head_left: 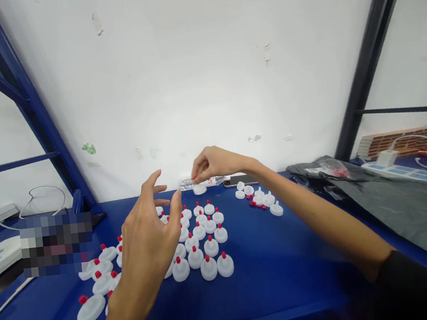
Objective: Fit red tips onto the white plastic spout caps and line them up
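My right hand [214,164] reaches to the back of the blue table [286,274], fingers pinched on a white cap [200,188] beside a small clear bottle [186,184] lying near the wall. My left hand [149,238] hovers open above the rows of white caps with red tips [207,252], fingers spread, holding nothing. A second group of white caps [260,198] with loose red tips [254,204] lies to the right, just under my right forearm.
A phone [240,180] lies flat by the wall. Black plastic sheeting [401,206] covers the right side, with a power strip [401,171] behind it. Blue frame posts [28,108] stand at left, a dark post [370,57] at right. White devices and cables sit far left.
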Available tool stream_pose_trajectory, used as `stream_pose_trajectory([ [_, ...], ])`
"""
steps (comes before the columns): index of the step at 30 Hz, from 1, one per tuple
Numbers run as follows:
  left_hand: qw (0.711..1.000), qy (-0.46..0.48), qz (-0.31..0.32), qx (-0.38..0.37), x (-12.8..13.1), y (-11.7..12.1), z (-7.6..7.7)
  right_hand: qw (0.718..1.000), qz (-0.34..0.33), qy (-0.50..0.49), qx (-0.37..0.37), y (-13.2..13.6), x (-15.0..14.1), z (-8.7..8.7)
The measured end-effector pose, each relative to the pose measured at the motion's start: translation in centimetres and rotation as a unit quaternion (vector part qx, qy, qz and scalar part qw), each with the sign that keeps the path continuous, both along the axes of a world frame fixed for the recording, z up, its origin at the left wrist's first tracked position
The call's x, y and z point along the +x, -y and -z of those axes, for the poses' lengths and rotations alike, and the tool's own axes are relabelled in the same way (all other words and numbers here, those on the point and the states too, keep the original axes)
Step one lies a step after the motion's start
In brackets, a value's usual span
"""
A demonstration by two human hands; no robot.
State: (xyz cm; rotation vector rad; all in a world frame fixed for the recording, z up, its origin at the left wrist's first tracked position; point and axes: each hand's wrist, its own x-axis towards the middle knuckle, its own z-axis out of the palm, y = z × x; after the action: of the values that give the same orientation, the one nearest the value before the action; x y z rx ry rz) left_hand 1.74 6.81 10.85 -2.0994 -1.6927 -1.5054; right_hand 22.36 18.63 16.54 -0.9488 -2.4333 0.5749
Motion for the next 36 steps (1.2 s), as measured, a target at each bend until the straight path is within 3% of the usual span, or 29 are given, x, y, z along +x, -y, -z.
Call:
stream_pose_trajectory([
  [3,1.000,0.000,0.001,-0.005,0.0,0.1,-0.1,0.991,0.078,0.111,-0.005,-1.9,1.8,0.9],
  [11,1.000,0.001,0.004,-0.008,0.0,0.1,0.0,0.970,0.072,0.182,-0.146,-4.3,2.3,4.6],
  [14,1.000,0.000,0.008,-0.014,0.0,0.0,0.0,0.959,0.062,0.198,-0.192,-4.2,2.0,5.0],
  [17,1.000,-0.001,0.017,-0.009,0.0,-0.2,0.0,0.954,0.063,0.213,-0.201,-3.8,2.0,4.3],
  [20,1.000,-0.002,0.017,-0.009,-0.2,-0.4,0.2,0.962,0.084,0.211,-0.153,-2.9,2.6,2.6],
  [24,1.000,-0.017,0.024,-0.009,-0.6,-0.4,0.4,0.965,0.181,0.187,-0.004,-1.1,4.4,1.5],
  [28,0.999,-0.026,0.031,-0.011,-0.7,-0.2,0.5,0.935,0.276,0.191,0.112,1.4,6.5,4.1],
  [32,0.999,-0.029,0.037,-0.013,-0.6,-0.1,0.5,0.917,0.313,0.200,0.147,3.2,7.8,7.9],
  [36,0.999,-0.027,0.035,-0.022,-0.4,0.0,0.3,0.912,0.322,0.205,0.153,3.0,7.9,10.2],
])
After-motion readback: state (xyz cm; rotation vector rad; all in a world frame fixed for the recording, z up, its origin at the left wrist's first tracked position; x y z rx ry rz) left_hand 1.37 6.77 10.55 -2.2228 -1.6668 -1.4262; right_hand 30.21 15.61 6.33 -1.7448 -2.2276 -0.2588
